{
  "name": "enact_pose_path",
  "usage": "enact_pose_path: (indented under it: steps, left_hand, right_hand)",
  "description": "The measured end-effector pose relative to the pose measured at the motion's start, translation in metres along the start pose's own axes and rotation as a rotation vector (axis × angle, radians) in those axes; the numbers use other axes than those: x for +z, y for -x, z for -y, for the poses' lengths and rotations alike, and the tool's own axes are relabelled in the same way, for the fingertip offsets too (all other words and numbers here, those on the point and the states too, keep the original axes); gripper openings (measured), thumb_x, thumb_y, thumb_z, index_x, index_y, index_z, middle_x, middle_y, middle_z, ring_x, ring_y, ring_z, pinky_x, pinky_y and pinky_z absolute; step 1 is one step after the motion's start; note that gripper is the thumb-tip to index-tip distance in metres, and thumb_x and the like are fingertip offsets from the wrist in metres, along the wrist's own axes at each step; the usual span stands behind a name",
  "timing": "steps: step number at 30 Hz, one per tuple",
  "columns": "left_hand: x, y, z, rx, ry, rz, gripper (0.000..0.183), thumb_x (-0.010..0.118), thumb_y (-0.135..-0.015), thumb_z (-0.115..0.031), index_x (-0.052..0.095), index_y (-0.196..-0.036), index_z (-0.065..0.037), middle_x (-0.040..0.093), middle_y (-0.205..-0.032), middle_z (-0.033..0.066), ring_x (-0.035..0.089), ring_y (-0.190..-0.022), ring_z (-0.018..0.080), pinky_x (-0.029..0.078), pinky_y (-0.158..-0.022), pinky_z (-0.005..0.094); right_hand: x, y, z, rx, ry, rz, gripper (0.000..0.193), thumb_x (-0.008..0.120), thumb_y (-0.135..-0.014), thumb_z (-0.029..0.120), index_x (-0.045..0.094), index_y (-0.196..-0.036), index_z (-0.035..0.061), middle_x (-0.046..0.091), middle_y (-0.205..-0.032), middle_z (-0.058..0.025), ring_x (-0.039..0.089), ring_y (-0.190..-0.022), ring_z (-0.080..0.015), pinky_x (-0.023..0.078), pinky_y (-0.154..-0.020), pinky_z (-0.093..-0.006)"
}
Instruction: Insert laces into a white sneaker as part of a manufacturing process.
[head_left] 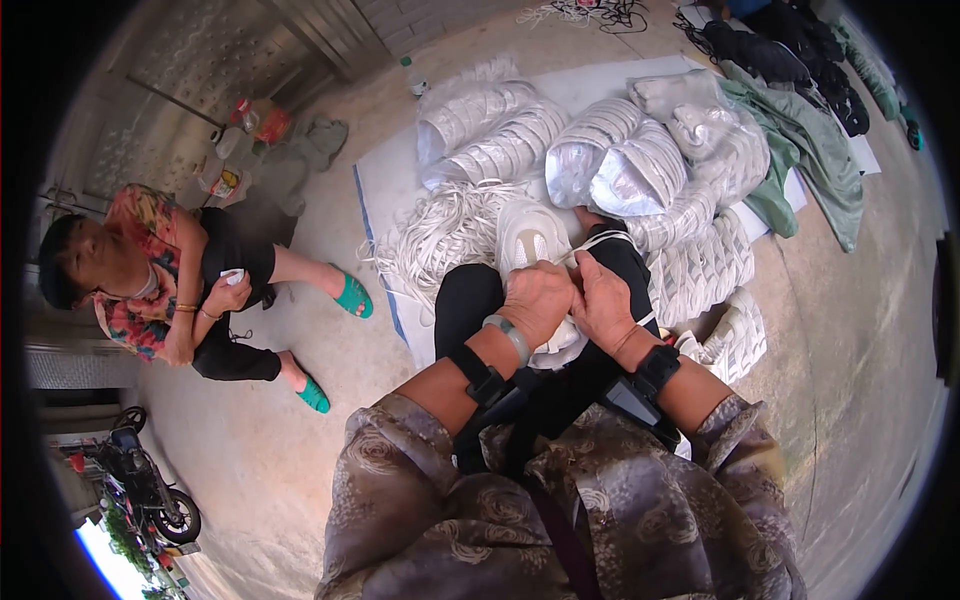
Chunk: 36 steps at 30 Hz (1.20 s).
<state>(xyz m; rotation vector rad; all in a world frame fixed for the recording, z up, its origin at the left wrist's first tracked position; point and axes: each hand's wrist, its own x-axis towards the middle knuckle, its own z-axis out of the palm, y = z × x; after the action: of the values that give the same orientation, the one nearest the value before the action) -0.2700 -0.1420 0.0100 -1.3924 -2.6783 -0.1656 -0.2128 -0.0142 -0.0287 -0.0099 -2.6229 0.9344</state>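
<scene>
A white sneaker [524, 238] rests between my knees, its toe pointing away from me. My left hand [537, 303] is closed over the sneaker's lacing area; its fingertips and what they grip are hidden. Pressed close beside it, my right hand [603, 305] pinches a white shoelace [612, 238], part of which loops out over my right knee. A heap of loose white shoelaces [440, 238] lies just left and ahead of the sneaker.
Nested rows of white shoes [500, 135] and plastic-wrapped ones [725, 135] lie on a white sheet [378, 190]. More shoes [735, 340] sit at my right. A person [165, 270] in green slippers sits to the left. Green cloth [835, 190] and a motorcycle [145, 490] are farther off.
</scene>
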Motion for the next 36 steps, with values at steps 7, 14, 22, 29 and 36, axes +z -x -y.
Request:
enact_pose_path:
  steps: [7,14,22,29,36]
  left_hand:
    - [-0.056,0.148,0.043,-0.127,0.568,0.300,0.021,0.059,-0.078,-0.016,0.052,-0.063,-0.003,0.055,-0.063,0.0181,0.058,-0.066,0.0395,0.045,-0.062,0.0477]
    - [-0.085,0.449,0.116,-1.298,-0.032,1.150,0.019,0.062,-0.074,-0.011,0.070,-0.085,0.002,0.066,-0.077,0.0240,0.069,-0.080,0.0333,0.055,-0.076,0.0394]
    - [-0.096,0.456,0.113,-1.755,1.038,-0.618,0.013,0.058,-0.081,-0.013,0.054,-0.072,-0.005,0.064,-0.073,0.0122,0.056,-0.045,0.0169,0.047,-0.038,0.0269]
    - [-0.173,0.323,0.095,-0.913,1.581,-1.231,0.010,0.063,-0.079,-0.007,0.054,-0.080,-0.003,0.064,-0.107,0.0133,0.057,-0.073,0.0159,0.049,-0.070,0.0239]
    - [-0.271,0.244,0.088,0.023,1.799,-1.337,0.039,0.060,-0.074,0.003,0.045,-0.109,0.009,0.058,-0.072,0.0047,0.042,-0.038,0.0057,0.032,-0.040,0.0132]
  right_hand:
    - [-0.008,0.005,-0.004,0.022,-0.115,-0.017,0.049,0.065,-0.080,0.020,0.046,-0.118,-0.0026,0.059,-0.079,-0.0120,0.060,-0.074,-0.0316,0.049,-0.067,-0.0398]
    - [-0.007,0.004,-0.008,0.019,-0.166,-0.038,0.052,0.066,-0.078,0.020,0.045,-0.119,-0.0031,0.058,-0.077,-0.0104,0.059,-0.071,-0.0298,0.049,-0.065,-0.0396]
    - [-0.024,-0.023,-0.007,0.341,-0.259,0.246,0.045,0.063,-0.080,0.018,0.046,-0.116,-0.0031,0.063,-0.085,-0.0132,0.062,-0.075,-0.0323,0.049,-0.071,-0.0401]
    - [-0.003,-0.064,-0.045,0.073,0.244,0.313,0.028,0.052,-0.082,0.018,0.056,-0.105,0.0030,0.060,-0.111,-0.0195,0.058,-0.103,-0.0338,0.047,-0.087,-0.0429]
    - [0.014,-0.073,-0.063,0.206,0.188,0.503,0.028,0.057,-0.077,0.016,0.061,-0.105,0.0122,0.062,-0.111,-0.0134,0.057,-0.107,-0.0329,0.045,-0.088,-0.0457]
